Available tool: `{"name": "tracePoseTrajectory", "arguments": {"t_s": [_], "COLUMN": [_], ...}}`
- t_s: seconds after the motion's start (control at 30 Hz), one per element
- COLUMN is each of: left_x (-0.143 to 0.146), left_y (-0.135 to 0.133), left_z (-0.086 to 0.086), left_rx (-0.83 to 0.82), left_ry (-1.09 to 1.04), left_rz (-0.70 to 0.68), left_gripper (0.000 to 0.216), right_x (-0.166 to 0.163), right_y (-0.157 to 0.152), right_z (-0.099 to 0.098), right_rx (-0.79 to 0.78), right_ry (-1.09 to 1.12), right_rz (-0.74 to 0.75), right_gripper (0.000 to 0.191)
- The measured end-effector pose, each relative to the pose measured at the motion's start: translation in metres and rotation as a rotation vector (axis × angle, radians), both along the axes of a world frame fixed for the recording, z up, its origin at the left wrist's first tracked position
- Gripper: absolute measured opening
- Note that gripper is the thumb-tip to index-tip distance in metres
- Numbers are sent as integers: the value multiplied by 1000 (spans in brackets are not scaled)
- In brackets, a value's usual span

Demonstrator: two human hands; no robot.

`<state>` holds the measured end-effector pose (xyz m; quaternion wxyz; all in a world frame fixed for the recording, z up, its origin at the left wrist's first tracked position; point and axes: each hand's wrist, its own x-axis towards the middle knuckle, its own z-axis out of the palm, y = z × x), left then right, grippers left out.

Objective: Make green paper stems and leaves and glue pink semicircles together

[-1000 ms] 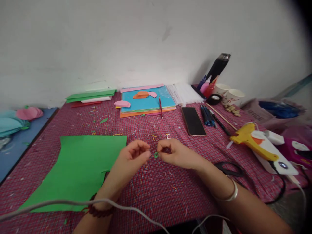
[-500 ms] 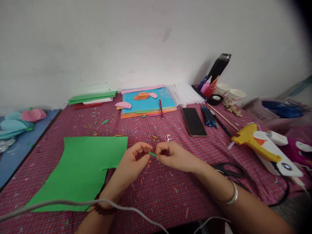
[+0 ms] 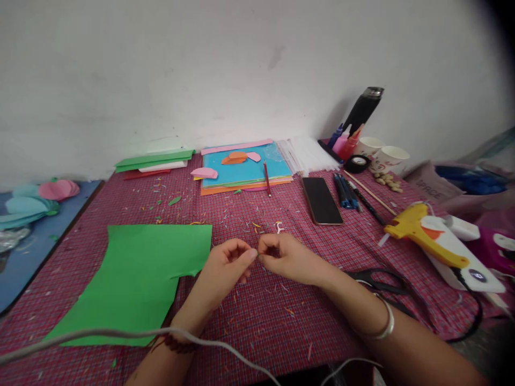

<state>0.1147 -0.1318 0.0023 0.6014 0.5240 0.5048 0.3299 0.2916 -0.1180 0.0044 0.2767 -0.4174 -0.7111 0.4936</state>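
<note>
My left hand (image 3: 227, 268) and my right hand (image 3: 287, 258) meet fingertip to fingertip above the red checked tablecloth (image 3: 257, 316). Both are pinched closed. Whatever is between the fingertips is hidden now; a tiny green paper piece showed there earlier. A large green paper sheet (image 3: 137, 276) with a cut notch lies just left of my left hand. Black scissors (image 3: 372, 280) lie on the cloth beside my right forearm, which wears a silver bangle.
A yellow glue gun (image 3: 422, 236) on a white stand sits at the right, its black cord looping forward. A phone (image 3: 321, 199), pens (image 3: 346, 192), a pencil (image 3: 266, 178), stacked coloured paper (image 3: 245, 169), cups (image 3: 388, 159) and a black bottle (image 3: 362, 111) lie behind. A grey cable (image 3: 120, 335) crosses the front.
The fingertips of both hands have closed together, and the small green piece seen between them before no longer shows. The view has shifted slightly.
</note>
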Motion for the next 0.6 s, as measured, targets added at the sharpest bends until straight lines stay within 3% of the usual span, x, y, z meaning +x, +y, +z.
{"name": "tracePoseTrajectory", "arguments": {"t_s": [0.2, 0.43, 0.5, 0.6], "left_x": [1, 9, 2, -35], "left_y": [-3, -17, -18, -5], "left_z": [7, 13, 23, 61], "left_rx": [-87, 398, 468, 534], "left_ry": [31, 364, 404, 513], "left_rz": [-89, 15, 17, 15], "left_gripper": [19, 13, 13, 15], "right_x": [-2, -3, -2, -1], "right_y": [-5, -5, -5, -6], "right_z": [-1, -5, -6, -6], "right_rx": [99, 78, 60, 37], "right_ry": [-90, -68, -24, 5], "right_rz": [38, 39, 56, 59], "right_gripper": [13, 12, 12, 14]}}
